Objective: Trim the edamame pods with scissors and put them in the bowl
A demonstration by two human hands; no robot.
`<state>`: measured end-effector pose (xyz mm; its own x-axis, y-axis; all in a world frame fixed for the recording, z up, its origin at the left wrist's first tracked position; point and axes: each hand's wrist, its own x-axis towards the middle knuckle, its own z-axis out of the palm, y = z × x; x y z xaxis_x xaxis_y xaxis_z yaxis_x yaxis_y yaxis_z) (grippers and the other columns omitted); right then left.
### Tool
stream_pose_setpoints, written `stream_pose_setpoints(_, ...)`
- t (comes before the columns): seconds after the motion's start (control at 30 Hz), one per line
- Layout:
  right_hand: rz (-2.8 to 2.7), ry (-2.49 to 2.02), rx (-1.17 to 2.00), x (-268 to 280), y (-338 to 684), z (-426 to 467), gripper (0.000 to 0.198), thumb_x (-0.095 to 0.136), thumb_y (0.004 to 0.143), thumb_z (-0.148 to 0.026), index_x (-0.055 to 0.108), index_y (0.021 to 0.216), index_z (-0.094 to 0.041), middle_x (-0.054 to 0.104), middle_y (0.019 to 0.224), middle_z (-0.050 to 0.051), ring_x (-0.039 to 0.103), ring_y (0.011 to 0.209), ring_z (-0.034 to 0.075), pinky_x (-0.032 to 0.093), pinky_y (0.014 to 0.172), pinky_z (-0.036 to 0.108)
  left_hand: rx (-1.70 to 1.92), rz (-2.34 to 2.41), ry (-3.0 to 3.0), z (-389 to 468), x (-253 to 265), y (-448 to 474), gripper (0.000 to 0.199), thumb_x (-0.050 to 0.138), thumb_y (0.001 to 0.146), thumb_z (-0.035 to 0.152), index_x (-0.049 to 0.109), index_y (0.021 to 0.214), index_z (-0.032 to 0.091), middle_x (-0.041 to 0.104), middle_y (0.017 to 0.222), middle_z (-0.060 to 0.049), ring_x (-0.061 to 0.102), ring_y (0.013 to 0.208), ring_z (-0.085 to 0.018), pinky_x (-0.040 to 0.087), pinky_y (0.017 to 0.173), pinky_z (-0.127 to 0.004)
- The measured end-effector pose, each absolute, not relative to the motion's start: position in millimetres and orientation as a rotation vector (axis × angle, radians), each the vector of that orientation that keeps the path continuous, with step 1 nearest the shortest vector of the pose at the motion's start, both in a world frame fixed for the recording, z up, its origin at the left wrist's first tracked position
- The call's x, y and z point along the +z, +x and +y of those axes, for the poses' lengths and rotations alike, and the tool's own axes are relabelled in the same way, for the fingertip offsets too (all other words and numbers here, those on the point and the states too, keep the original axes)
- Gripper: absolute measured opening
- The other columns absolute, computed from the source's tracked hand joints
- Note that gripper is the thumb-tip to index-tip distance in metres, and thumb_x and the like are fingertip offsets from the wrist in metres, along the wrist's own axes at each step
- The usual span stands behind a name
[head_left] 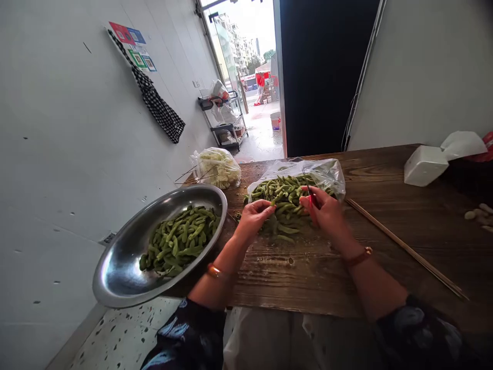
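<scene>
My left hand (pixel 253 218) is closed in a pinch on one green soybean pod, held just over the near side of a pile of pods (pixel 283 190). In my right hand (pixel 327 211) is a pair of scissors with red handles (pixel 313 208), the dark blades pointing up and away from me. Whether the blades are apart is too small to tell. The pile lies on and in front of a clear plastic bag (pixel 334 177), and some loose pods rest on the wooden table (pixel 277 288). To the left, a large steel basin (pixel 119 270) holds many more pods.
A bagged pale vegetable (pixel 216 167) sits at the table's far left corner. Thin wooden sticks (pixel 404 246) lie to the right. Further right are a white box (pixel 425 165) and pale pods (pixel 481 213). A cart (pixel 225 121) stands by the open doorway.
</scene>
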<state>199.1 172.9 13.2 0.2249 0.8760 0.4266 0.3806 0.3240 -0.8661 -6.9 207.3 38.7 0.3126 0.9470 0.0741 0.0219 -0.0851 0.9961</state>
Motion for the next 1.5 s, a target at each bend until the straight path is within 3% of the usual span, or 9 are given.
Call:
stream_pose_setpoints(0.23,-1.654,-1.337,0.644,17.8,179.6,158.6,0.052,0.064,0.078,-0.052,0.064,0.117,-0.017,0.066,0.074,0.002,0.056,0.062,0.015,0.047,0.058,0.028,0.972,0.808,1.274,208.2,29.2,-16.7,0.033,0.07,0.073,0.042,0.054,0.081,0.015,0.069,0.077,-0.004,0.048,0.041,-0.004,0.026,0.037,-0.016)
stream_pose_setpoints(0.3,-1.704,-1.356,0.649,16.0,177.3,157.0,0.053,0.064,0.077,-0.052,0.063,0.117,-0.017,0.067,0.075,0.002,0.056,0.062,0.015,0.047,0.059,0.029,0.985,0.789,1.256,206.8,26.6,-17.7,0.031,0.07,0.073,0.041,0.056,0.082,0.014,0.068,0.075,-0.003,0.048,0.041,-0.004,0.028,0.036,-0.016)
stream_pose_setpoints(0.43,-1.749,-1.368,0.679,14.0,174.7,155.0,0.052,0.066,0.077,-0.05,0.062,0.118,-0.018,0.068,0.079,0.003,0.059,0.064,0.016,0.05,0.062,0.03,0.952,0.727,1.229,202.8,30.6,-17.9,0.032,0.072,0.072,0.037,0.062,0.091,0.013,0.067,0.084,-0.005,0.057,0.055,-0.008,0.047,0.049,-0.02)
stream_pose_setpoints(0.63,-1.828,-1.331,0.633,11.9,173.5,153.1,0.048,0.068,0.077,-0.046,0.061,0.117,-0.021,0.069,0.085,0.003,0.062,0.069,0.017,0.052,0.066,0.03,0.907,0.787,1.416,199.7,34.6,-21.1,0.027,0.065,0.078,0.036,0.069,0.088,0.011,0.066,0.076,-0.004,0.045,0.047,-0.004,0.032,0.041,-0.017)
stream_pose_setpoints(0.87,-1.911,-1.265,0.531,7.6,169.7,153.5,0.052,0.071,0.074,-0.04,0.058,0.119,-0.018,0.067,0.1,0.008,0.064,0.086,0.022,0.053,0.079,0.036,0.935,0.799,1.651,195.7,30.8,-16.0,0.019,0.065,0.076,0.026,0.072,0.086,0.011,0.069,0.078,-0.005,0.06,0.071,-0.013,0.046,0.067,-0.023)
stream_pose_setpoints(0.93,-1.917,-1.267,0.487,6.5,168.1,153.7,0.051,0.071,0.074,-0.041,0.059,0.117,-0.017,0.067,0.098,0.008,0.063,0.085,0.022,0.053,0.078,0.036,0.93,0.798,1.683,194.9,29.9,-14.2,0.019,0.063,0.078,0.026,0.071,0.086,0.011,0.069,0.079,-0.005,0.06,0.072,-0.014,0.046,0.069,-0.023)
stream_pose_setpoints(1.17,-1.911,-1.31,0.455,8.0,167.3,153.0,0.042,0.066,0.079,-0.042,0.066,0.11,-0.013,0.07,0.089,0.009,0.062,0.072,0.019,0.051,0.067,0.031,0.908,0.889,1.833,197.4,31.2,-17.5,0.02,0.059,0.08,0.028,0.069,0.078,0.01,0.059,0.065,0.0,0.048,0.06,-0.009,0.036,0.056,-0.02)
stream_pose_setpoints(1.5,-1.953,-1.355,0.678,12.9,173.5,153.8,0.043,0.064,0.078,-0.046,0.069,0.108,-0.014,0.069,0.076,0.003,0.055,0.063,0.014,0.045,0.058,0.025,0.807,0.91,1.869,202.8,33.2,-20.7,0.022,0.06,0.077,0.028,0.065,0.066,0.01,0.048,0.055,0.003,0.037,0.054,-0.007,0.028,0.051,-0.02)
